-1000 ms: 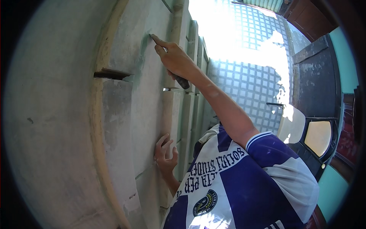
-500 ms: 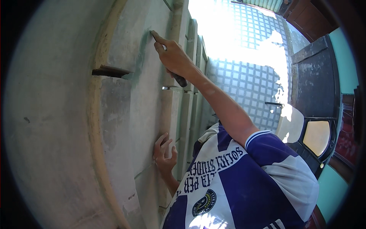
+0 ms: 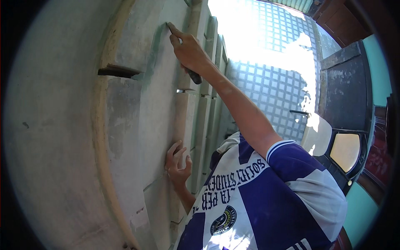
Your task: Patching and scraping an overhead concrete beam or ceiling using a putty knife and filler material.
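Note:
My right hand (image 3: pixel 189 52) grips a scraper with a dark handle (image 3: pixel 194 77). Its index finger stretches along the tool, whose thin tip meets the pale panel (image 3: pixel 160 112) near the top of the view; most of the blade is hidden by the fingers. Beside the tip runs a damp-looking greenish strip (image 3: pixel 154 52) on the panel. Lower down, my left hand (image 3: pixel 178 164) rests against the panel and the edge of a raised pale strip (image 3: pixel 183 121), with fingers bent and apart and nothing held.
A long tan ridge (image 3: pixel 100 133) edges the panelled surface at left, broken by a dark gap (image 3: pixel 121 71). Tiled floor (image 3: pixel 266 83) lies at right, partly in glaring sunlight. Beyond it stand a dark board-like piece (image 3: pixel 343 87) and a chair (image 3: pixel 318 135).
The view has shifted slightly, so the panel sits higher in the picture. My right hand and the scraper have moved a little farther up along the panel; my left hand keeps its place.

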The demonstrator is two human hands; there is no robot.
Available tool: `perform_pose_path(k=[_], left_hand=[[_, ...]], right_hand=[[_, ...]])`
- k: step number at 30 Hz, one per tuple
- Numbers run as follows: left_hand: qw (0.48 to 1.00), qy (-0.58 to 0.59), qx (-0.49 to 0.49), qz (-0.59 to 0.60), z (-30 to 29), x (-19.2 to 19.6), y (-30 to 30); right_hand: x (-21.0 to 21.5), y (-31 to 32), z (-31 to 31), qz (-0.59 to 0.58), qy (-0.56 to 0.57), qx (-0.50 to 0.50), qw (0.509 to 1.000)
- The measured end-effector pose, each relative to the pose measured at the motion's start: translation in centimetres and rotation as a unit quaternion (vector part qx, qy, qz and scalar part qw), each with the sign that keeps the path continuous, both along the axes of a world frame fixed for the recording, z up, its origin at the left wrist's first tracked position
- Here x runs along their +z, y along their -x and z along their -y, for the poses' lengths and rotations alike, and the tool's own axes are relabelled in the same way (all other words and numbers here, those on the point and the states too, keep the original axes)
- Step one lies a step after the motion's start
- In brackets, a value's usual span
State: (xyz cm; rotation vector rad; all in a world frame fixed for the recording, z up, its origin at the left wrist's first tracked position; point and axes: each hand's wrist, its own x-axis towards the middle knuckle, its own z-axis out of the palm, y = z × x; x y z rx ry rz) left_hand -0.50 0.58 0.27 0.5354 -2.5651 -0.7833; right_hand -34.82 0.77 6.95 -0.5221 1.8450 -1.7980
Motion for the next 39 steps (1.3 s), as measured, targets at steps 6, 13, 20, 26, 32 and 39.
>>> perform_pose_path(k=[6,13,20,26,32,39], left_hand=[[1.0,0.017,0.002,0.012,0.1,0.0,-0.3],[1.0,-0.001,0.012,-0.003,-0.3,0.1,0.1],[1.0,0.021,0.007,0.013,0.0,-0.1,-0.5],[1.0,0.015,0.0,0.008,0.1,0.1,-0.1],[1.0,0.001,0.006,0.003,-0.2,0.2,0.0],[1.0,0.027,-0.004,0.003,0.1,-0.4,-0.6]], right_hand=[[0.0,-0.7,-0.6,-0.001,-0.028,0.041,0.999],[0.2,0.7,0.1,-0.002,0.0,-0.001,1.0],[0.3,-0.8,-0.6,-0.004,-0.023,0.037,0.999],[-0.4,-0.4,0.3,-0.01,0.009,0.006,1.0],[0.4,0.9,-0.1,0.002,0.014,0.013,1.0],[0.9,-0.8,-0.6,0.008,-0.007,0.029,1.0]])
